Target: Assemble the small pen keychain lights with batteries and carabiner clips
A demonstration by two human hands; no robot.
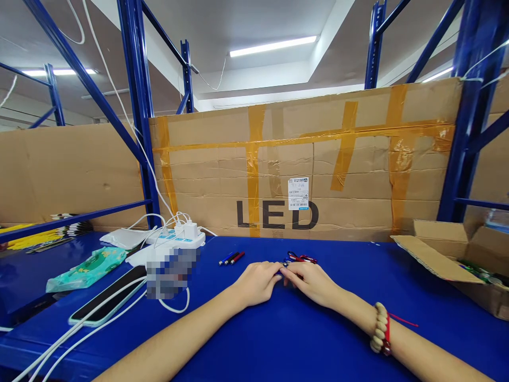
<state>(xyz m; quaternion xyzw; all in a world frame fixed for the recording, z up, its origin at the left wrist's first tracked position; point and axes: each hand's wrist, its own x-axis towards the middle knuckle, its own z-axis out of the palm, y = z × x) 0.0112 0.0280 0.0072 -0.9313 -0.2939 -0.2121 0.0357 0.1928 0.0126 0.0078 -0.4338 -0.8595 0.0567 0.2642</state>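
Note:
My left hand (258, 284) and my right hand (312, 284) meet fingertip to fingertip over the blue tabletop (246, 345). Both have their fingers drawn together in a pinch. Whatever they hold between them is mostly covered; only a small bluish, shiny bit shows by the right fingertips. Just beyond the right hand lie several small red and dark-blue metallic pieces (302, 258), too small to name surely. Left of my left hand rests a row of short pen-like sticks (233, 258), blue, dark and red with silvery ends. A beaded bracelet (379, 329) circles my right wrist.
On the left are a phone (107, 300), white cables (79, 326), a green packet (89, 268) and a white power strip (186, 236). At right stands an open cardboard box (449, 260) with small items inside. A taped cardboard panel (214, 180) between blue posts closes the back.

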